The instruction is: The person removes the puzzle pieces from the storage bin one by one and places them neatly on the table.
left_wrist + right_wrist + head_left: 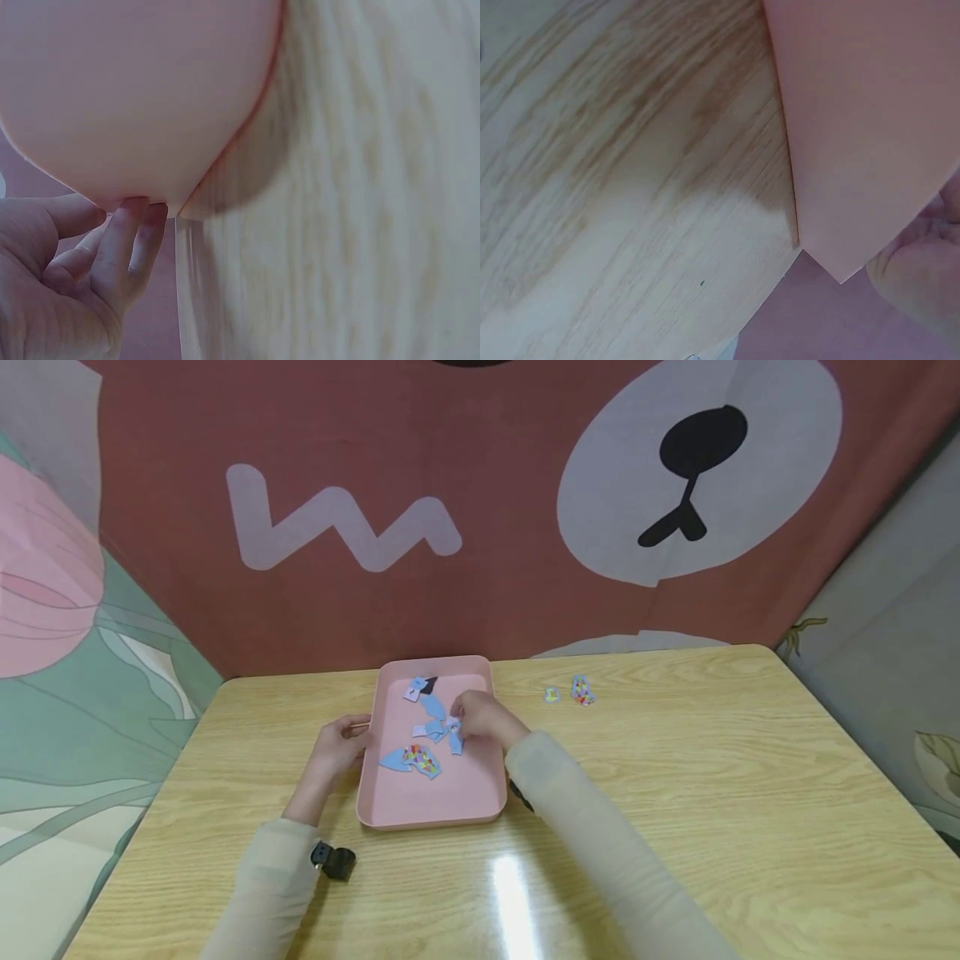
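Observation:
A shallow pink tray stands on the table, holding several small flat pieces that look like cut puzzle pieces. Some are light blue, and one has a colourful mosaic print. At the tray's left side, my left hand holds the rim; in the left wrist view its thumb and fingertips meet the tray's wall. My right hand reaches over the right side into the tray, its curled fingertips pinching a light-blue piece among the others. The tray wall hides those fingertips in the right wrist view.
To the right of the tray lie a small round piece and a colourful mosaic-printed piece on the wooden table. Behind the table's back edge hangs a red-brown cloth with a bear print.

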`<state>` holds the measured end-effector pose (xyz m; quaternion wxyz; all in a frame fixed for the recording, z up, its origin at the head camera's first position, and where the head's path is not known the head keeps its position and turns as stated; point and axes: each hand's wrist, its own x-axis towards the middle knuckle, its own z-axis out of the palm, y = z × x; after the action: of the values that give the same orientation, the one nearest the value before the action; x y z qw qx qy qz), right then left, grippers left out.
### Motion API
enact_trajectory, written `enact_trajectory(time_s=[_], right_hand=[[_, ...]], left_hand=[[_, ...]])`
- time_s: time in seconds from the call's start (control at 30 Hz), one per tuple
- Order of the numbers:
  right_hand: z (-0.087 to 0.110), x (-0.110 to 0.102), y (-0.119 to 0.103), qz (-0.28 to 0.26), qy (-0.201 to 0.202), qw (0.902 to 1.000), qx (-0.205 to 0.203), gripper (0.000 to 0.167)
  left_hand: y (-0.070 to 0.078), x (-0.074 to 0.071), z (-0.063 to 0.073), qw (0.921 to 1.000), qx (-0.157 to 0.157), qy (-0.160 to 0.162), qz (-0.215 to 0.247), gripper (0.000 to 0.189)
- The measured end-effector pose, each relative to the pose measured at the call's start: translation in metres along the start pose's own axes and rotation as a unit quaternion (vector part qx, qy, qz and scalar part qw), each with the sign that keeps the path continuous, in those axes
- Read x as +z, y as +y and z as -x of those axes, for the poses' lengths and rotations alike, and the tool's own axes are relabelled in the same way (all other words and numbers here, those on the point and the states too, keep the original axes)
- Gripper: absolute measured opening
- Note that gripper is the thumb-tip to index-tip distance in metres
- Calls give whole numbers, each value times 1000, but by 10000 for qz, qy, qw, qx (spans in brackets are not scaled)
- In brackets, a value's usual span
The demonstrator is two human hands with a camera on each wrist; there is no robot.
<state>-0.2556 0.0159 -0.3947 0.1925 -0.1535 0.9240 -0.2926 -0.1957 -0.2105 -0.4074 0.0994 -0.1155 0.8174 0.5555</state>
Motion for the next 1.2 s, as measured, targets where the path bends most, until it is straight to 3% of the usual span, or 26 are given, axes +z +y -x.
enact_trajectory(time_s=[0.43, 0.8, 0.97, 1.2], right_hand=[[1, 1, -1, 52, -484, 9987, -128, 33], [1, -2, 2, -175, -527, 9971, -512, 35], [1, -3, 3, -576, -358, 9949, -748, 33], [2, -5, 7, -1687, -398, 9837, -478, 31]], left_hand=[[7, 2, 3, 10000, -43, -9, 3, 45], [7, 1, 3, 10000, -17, 33, -35, 45], [6, 1, 3, 10000, -27, 57, -48, 45], [4, 2, 4, 10000, -25, 53, -53, 44]])
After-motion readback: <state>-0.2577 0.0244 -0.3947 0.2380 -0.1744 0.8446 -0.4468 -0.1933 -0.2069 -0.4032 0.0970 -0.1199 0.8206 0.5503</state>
